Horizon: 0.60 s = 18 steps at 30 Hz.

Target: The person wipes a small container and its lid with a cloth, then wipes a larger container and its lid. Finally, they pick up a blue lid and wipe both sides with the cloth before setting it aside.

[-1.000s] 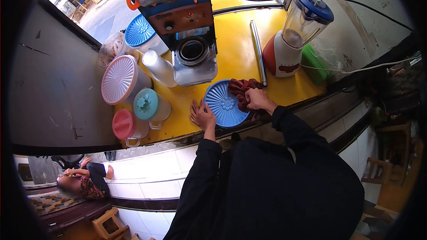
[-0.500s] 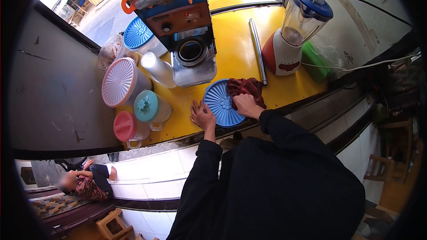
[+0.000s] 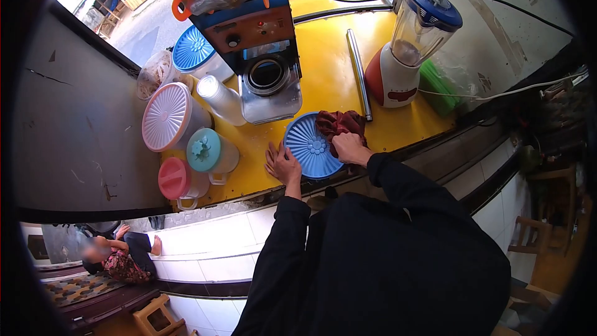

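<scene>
A round blue ribbed lid [image 3: 303, 146] lies at the front edge of the yellow counter; what is under it is hidden. My left hand [image 3: 285, 165] rests against the lid's left rim, fingers stretched and apart. On the right side of the lid, my right hand [image 3: 351, 148] is closed around a bunched dark red cloth [image 3: 341, 124]. Part of the cloth lies over the lid's right rim.
A cup sealing machine [image 3: 267, 74] stands behind the lid, with stacked plastic cups [image 3: 219, 96] beside it. Lidded tubs and pitchers [image 3: 211, 152] are at left. A metal tube [image 3: 359, 74] and a blender [image 3: 404, 56] stand right. A person [image 3: 127, 261] sits lower left.
My right hand has shifted slightly right toward the lid's edge with the cloth, baring more of the lid's middle. My left hand stays at the left rim.
</scene>
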Each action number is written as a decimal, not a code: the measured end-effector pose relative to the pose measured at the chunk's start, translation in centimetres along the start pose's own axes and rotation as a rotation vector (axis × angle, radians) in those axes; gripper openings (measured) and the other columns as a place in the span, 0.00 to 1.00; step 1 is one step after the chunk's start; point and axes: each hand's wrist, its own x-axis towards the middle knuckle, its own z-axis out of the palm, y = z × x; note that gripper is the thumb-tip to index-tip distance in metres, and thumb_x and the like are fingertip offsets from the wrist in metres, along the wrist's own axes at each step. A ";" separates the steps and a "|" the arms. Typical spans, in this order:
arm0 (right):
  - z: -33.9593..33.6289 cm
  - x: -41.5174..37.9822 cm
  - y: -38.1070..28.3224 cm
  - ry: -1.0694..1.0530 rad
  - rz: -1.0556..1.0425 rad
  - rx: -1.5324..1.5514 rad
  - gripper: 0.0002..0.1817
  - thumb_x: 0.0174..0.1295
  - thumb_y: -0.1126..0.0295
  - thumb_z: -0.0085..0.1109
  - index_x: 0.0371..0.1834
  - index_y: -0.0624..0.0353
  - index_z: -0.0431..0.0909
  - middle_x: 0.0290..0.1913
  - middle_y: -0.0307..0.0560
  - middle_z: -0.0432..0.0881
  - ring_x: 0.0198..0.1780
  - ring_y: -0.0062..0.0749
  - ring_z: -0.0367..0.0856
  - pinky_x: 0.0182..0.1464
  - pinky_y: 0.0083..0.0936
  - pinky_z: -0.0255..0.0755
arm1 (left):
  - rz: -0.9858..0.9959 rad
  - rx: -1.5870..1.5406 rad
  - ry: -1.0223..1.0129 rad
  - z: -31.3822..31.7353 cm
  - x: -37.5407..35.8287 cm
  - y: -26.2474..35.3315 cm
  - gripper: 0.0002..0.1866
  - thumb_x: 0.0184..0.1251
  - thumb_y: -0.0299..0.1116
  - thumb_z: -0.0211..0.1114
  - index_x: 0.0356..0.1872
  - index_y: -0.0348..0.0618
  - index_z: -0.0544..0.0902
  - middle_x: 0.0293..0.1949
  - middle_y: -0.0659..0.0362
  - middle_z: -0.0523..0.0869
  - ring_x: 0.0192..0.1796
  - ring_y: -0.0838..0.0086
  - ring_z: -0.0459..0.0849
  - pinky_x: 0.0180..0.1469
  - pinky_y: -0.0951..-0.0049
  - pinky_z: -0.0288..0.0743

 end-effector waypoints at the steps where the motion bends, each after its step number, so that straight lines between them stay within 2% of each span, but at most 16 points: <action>1: -0.1 0.2 -0.3 0.029 -0.010 0.011 0.10 0.33 0.74 0.60 0.24 0.64 0.77 0.27 0.57 0.79 0.32 0.48 0.79 0.33 0.35 0.73 | 0.005 0.001 0.001 -0.1 0.0 0.0 0.17 0.61 0.42 0.49 0.51 0.59 0.75 0.62 0.66 0.62 0.64 0.65 0.56 0.64 0.52 0.41; 7: 1.5 2.4 -1.6 0.158 -0.052 0.049 0.06 0.38 0.76 0.57 0.23 0.62 0.77 0.26 0.57 0.78 0.31 0.48 0.79 0.31 0.36 0.73 | 0.030 -0.015 0.021 0.1 0.0 -0.2 0.17 0.61 0.41 0.49 0.51 0.58 0.75 0.62 0.65 0.63 0.64 0.63 0.57 0.63 0.51 0.42; 9: 1.9 2.6 -2.1 0.307 -0.061 0.093 0.06 0.38 0.76 0.57 0.23 0.62 0.76 0.25 0.57 0.78 0.30 0.48 0.79 0.31 0.36 0.73 | 0.037 -0.013 0.030 0.5 0.1 -0.4 0.17 0.61 0.41 0.50 0.51 0.59 0.75 0.62 0.65 0.63 0.64 0.63 0.57 0.63 0.51 0.42; 14: 1.4 1.2 0.2 0.240 -0.200 -0.017 0.06 0.42 0.71 0.52 0.22 0.60 0.75 0.24 0.54 0.79 0.27 0.45 0.79 0.27 0.38 0.73 | 0.028 -0.003 0.009 -0.1 0.1 -0.3 0.17 0.60 0.40 0.52 0.51 0.60 0.74 0.62 0.64 0.63 0.64 0.63 0.57 0.63 0.51 0.43; 17: -1.4 -0.5 0.8 -0.003 -0.083 -0.093 0.07 0.38 0.73 0.57 0.23 0.61 0.78 0.27 0.57 0.79 0.31 0.45 0.80 0.32 0.36 0.74 | 0.018 -0.023 0.032 0.3 0.0 -0.4 0.17 0.59 0.41 0.52 0.51 0.61 0.75 0.62 0.65 0.62 0.64 0.65 0.57 0.63 0.52 0.42; 18: -0.8 -0.1 1.5 0.006 -0.055 -0.054 0.07 0.37 0.73 0.58 0.23 0.61 0.78 0.26 0.56 0.79 0.32 0.46 0.80 0.32 0.36 0.74 | 0.021 -0.027 0.026 0.4 -0.1 -0.5 0.17 0.60 0.41 0.52 0.51 0.61 0.75 0.63 0.65 0.62 0.64 0.65 0.57 0.64 0.53 0.42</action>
